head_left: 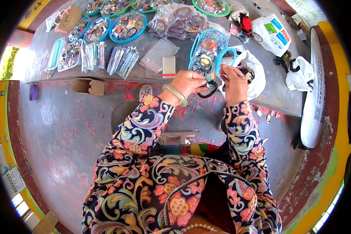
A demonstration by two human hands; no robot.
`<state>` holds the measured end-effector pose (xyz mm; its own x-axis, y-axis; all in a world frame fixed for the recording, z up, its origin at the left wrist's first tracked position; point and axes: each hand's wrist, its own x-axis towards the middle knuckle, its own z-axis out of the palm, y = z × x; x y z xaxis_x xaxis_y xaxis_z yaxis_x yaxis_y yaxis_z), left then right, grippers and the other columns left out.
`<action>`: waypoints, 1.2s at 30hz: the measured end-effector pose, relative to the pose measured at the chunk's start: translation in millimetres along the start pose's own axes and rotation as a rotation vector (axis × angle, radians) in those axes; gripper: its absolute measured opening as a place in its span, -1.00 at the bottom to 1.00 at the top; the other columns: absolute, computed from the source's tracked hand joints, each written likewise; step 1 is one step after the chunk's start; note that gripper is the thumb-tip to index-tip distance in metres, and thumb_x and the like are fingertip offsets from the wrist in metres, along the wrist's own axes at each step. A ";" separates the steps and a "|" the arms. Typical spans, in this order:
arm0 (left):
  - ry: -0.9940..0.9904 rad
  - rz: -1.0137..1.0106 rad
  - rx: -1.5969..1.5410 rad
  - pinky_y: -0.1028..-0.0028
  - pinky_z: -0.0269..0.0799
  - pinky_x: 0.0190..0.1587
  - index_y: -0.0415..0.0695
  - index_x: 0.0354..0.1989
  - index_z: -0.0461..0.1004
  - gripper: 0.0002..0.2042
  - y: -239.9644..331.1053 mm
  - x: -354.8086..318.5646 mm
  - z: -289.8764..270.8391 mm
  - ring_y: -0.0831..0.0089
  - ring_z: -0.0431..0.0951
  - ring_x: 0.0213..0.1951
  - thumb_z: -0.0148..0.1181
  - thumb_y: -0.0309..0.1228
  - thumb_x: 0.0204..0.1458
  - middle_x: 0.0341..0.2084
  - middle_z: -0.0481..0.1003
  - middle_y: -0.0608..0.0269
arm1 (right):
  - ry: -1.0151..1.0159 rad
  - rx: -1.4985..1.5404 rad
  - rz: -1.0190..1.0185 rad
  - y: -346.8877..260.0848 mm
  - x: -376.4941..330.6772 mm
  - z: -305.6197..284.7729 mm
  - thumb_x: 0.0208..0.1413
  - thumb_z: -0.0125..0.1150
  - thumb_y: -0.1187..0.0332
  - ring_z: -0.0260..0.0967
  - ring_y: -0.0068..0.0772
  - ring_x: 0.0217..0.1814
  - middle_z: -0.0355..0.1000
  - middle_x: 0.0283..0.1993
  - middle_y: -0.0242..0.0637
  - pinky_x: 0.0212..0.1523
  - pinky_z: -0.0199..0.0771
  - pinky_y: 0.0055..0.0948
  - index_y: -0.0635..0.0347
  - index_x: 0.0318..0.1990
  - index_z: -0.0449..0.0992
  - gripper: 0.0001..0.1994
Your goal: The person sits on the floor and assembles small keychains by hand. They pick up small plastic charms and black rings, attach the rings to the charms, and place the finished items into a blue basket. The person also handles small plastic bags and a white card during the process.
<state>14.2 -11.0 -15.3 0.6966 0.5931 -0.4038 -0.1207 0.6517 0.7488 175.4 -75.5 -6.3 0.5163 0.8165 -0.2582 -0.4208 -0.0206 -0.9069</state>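
Note:
My left hand [189, 82], a pale green bangle on its wrist, pinches a black ring-shaped bracelet [207, 93] that hangs below the fingers. My right hand [234, 80] is raised beside it, fingers closed on a thin piece at the same spot; what it pinches is too small to tell. Both hands hover just in front of a blue plastic basket [218, 39] holding several bangles and rings, at the near edge of the grey table [152, 72]. A white plastic bag [257, 74] lies right of the basket.
Round blue and green trays [128, 26] of trinkets, clear packets [123, 59], a small clear bag [160, 54] and a white printed bag [275, 33] cover the table. A cardboard box [89, 85] sits at its front edge. Red scraps litter the grey floor [66, 128].

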 end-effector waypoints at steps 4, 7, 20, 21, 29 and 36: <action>0.029 0.027 -0.006 0.47 0.51 -0.18 -0.46 -0.29 0.37 -0.84 -0.5 -1.3 2.4 0.31 0.51 -0.29 0.04 -0.60 -0.01 -0.32 0.43 0.03 | -0.023 0.001 0.080 -9.4 -0.1 -0.2 -0.04 0.19 0.34 0.30 -0.66 -0.36 0.45 -0.40 -0.41 -0.36 0.17 -0.63 0.23 -0.37 0.53 -0.84; -0.007 0.005 0.023 0.48 0.51 -0.19 -0.46 -0.30 0.37 -0.85 0.8 -0.2 3.2 0.33 0.51 -0.29 0.03 -0.59 0.00 -0.33 0.43 0.05 | -0.129 -0.126 0.064 -0.7 -1.1 1.2 -0.03 0.18 0.34 0.28 -0.68 -0.44 0.43 -0.49 -0.43 -0.44 0.14 -0.69 0.24 -0.41 0.53 -0.86; 0.113 0.079 -0.062 0.52 0.51 -0.21 -0.39 -0.28 0.39 -0.85 -0.4 1.3 2.8 0.39 0.50 -0.30 0.01 -0.55 0.03 -0.33 0.43 0.11 | -0.135 -0.105 0.141 -4.9 -5.8 7.3 0.00 0.16 0.22 0.31 -0.63 -0.34 0.43 -0.33 -0.42 -0.29 0.22 -0.62 0.19 -0.24 0.47 -0.75; 0.120 0.096 -0.079 0.53 0.51 -0.22 -0.38 -0.27 0.39 -0.85 0.5 2.1 2.5 0.39 0.50 -0.31 0.01 -0.54 0.03 -0.33 0.43 0.11 | -0.161 -0.106 0.176 -4.3 -5.1 6.8 0.00 0.17 0.23 0.32 -0.62 -0.33 0.43 -0.33 -0.43 -0.28 0.23 -0.61 0.18 -0.26 0.47 -0.76; 0.085 0.129 -0.148 0.53 0.50 -0.24 -0.34 -0.21 0.36 -0.81 1.2 3.3 1.8 0.40 0.50 -0.31 0.04 -0.51 0.03 -0.32 0.43 0.13 | -0.116 -0.029 0.182 7.9 1.2 1.9 -0.05 0.22 0.37 0.28 -0.67 -0.42 0.44 -0.43 -0.48 -0.34 0.21 -0.65 0.18 -0.36 0.49 -0.88; 0.050 0.059 0.018 0.64 0.45 -0.46 -0.24 -0.19 0.39 -0.79 11.1 -4.5 7.0 0.57 0.49 -0.33 0.08 -0.43 0.01 -0.34 0.46 0.28 | -0.214 -0.102 0.172 3.5 -2.0 4.3 -0.07 0.21 0.45 0.32 -0.65 -0.42 0.45 -0.42 -0.38 -0.36 0.28 -0.68 0.32 -0.31 0.49 -0.84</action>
<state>14.7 -9.8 -1.5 0.6524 0.6533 -0.3842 -0.1471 0.6064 0.7815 169.6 -74.7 -7.6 0.2705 0.8988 -0.3449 -0.4054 -0.2186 -0.8876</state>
